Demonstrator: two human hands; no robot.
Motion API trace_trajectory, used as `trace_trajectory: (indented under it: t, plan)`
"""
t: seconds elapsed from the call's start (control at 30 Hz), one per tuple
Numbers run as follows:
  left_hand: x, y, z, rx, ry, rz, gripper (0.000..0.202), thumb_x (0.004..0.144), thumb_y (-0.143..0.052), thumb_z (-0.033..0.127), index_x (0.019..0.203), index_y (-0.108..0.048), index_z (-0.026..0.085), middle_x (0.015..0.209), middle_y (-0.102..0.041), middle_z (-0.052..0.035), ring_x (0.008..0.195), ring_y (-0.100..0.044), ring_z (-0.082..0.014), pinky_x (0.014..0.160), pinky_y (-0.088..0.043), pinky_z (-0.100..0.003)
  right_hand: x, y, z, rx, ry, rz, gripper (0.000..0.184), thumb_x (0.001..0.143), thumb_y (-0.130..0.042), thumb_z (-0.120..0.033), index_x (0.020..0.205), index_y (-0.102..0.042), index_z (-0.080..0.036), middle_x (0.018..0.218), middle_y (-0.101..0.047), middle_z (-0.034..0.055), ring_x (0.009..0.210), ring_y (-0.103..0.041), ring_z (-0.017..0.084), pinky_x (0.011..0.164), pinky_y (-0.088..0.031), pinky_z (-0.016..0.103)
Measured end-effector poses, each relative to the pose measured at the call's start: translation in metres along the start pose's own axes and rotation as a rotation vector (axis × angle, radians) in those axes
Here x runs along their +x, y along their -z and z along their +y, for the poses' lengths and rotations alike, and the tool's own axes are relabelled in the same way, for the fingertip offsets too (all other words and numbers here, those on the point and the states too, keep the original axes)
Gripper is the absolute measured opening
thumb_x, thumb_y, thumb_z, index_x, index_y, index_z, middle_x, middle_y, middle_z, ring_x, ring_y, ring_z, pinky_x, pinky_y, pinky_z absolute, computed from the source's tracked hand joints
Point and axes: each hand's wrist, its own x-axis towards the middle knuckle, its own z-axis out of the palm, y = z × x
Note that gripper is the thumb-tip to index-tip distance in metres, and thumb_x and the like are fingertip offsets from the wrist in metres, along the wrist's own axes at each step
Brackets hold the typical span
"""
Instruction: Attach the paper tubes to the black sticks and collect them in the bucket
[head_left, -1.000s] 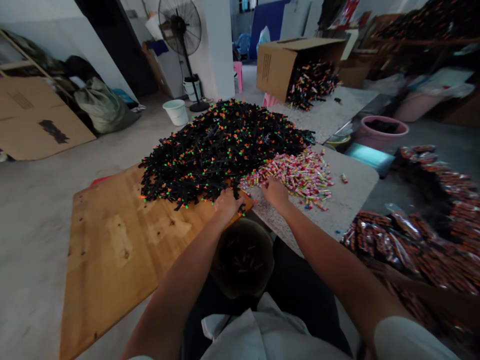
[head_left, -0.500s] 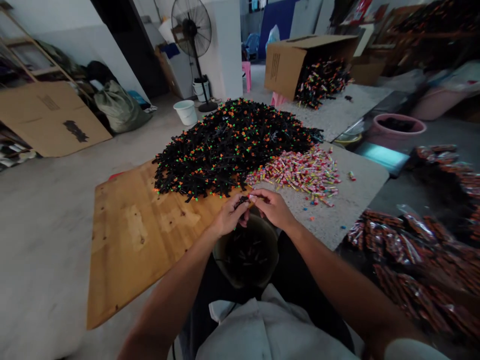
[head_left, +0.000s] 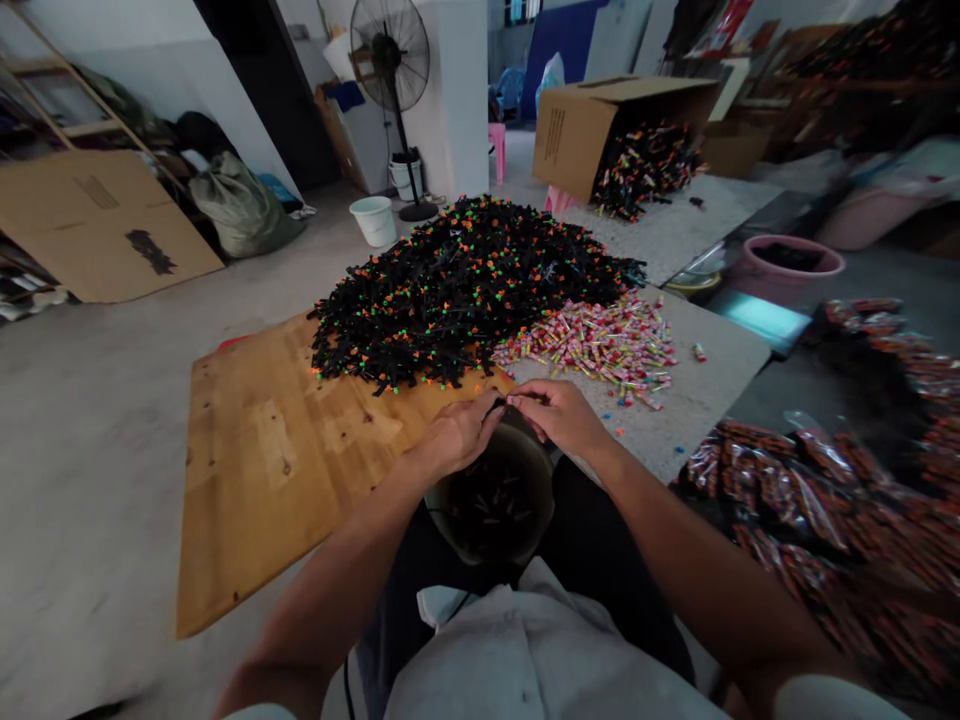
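Note:
My left hand is closed on a small black plastic piece, mostly covered by the fingers. Touching its end, my right hand is pinched, and whatever lies between those fingertips is too small to make out. Below both hands a bucket stands between the knees, with dark pieces inside. Just beyond the hands rises a large heap of black plastic pieces with orange and green tips. To its right lies a pile of small pink-wrapped tubes.
A wooden board lies under the heap's left side, and a grey tabletop extends right. Bagged goods lie at the right near a pink tub. Farther back are a tipped cardboard box, a white bucket and a fan.
My left hand has turned so its back faces up, hiding more of the black piece. The fingertips of both hands stay together; the view has shifted slightly.

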Motion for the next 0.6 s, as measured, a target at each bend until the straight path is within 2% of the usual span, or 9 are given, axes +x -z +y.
trace_trajectory:
  t: [0.13,0.27,0.33,0.47,0.6]
  plan:
    - [-0.0032,0.0025,0.0031,0.109,-0.031,-0.095,0.03,0.11,-0.039,0.04,0.124,-0.06,0.024,0.1,-0.076,-0.0068,0.089,-0.074,-0.0226,0.082,-0.056,-0.033,-0.001,0.0037,0.0021,0.121,-0.081,-0.112,0.025,0.089,-0.066,-0.042,0.086,-0.074,-0.018,0.047,-0.054,-0.0049,0.039,-0.049,0.011,0.043,-0.038,0.024]
    - [-0.0061,0.0012,0.0001,0.108,-0.061,-0.147,0.033,0.11,-0.038,0.042,0.121,-0.061,0.021,0.101,-0.076,-0.0092,0.089,-0.073,-0.0237,0.082,-0.055,-0.034,0.0004,0.004,0.0065,0.253,-0.213,-0.215,0.019,0.081,-0.069,-0.036,0.079,-0.072,-0.017,0.049,-0.054,-0.005,0.038,-0.047,0.01,0.039,-0.038,0.024]
    - [-0.0066,0.0013,-0.0017,0.015,-0.087,-0.169,0.033,0.11,-0.038,0.043,0.115,-0.061,0.02,0.098,-0.075,-0.0081,0.086,-0.072,-0.0217,0.079,-0.055,-0.033,0.0019,0.0035,0.0072,0.328,-0.28,-0.226,0.018,0.075,-0.072,-0.035,0.075,-0.071,-0.017,0.05,-0.055,-0.0047,0.038,-0.046,0.01,0.037,-0.037,0.024]
    - [-0.0066,0.0034,-0.002,-0.277,-0.078,-0.239,0.035,0.111,-0.036,0.044,0.099,-0.059,0.021,0.079,-0.067,-0.0004,0.071,-0.064,-0.014,0.07,-0.051,-0.025,0.0044,0.0044,0.0055,0.465,-0.368,-0.238,0.022,0.067,-0.079,-0.035,0.072,-0.069,-0.016,0.051,-0.055,-0.0045,0.038,-0.045,0.009,0.035,-0.035,0.023]
    - [-0.0067,0.0047,-0.0017,-0.368,-0.07,-0.259,0.036,0.11,-0.037,0.044,0.093,-0.057,0.02,0.076,-0.063,0.001,0.069,-0.061,-0.0124,0.069,-0.049,-0.024,0.0041,0.0064,0.0055,0.442,-0.362,-0.256,0.021,0.07,-0.078,-0.035,0.074,-0.07,-0.016,0.05,-0.056,-0.0044,0.038,-0.046,0.009,0.035,-0.036,0.023]
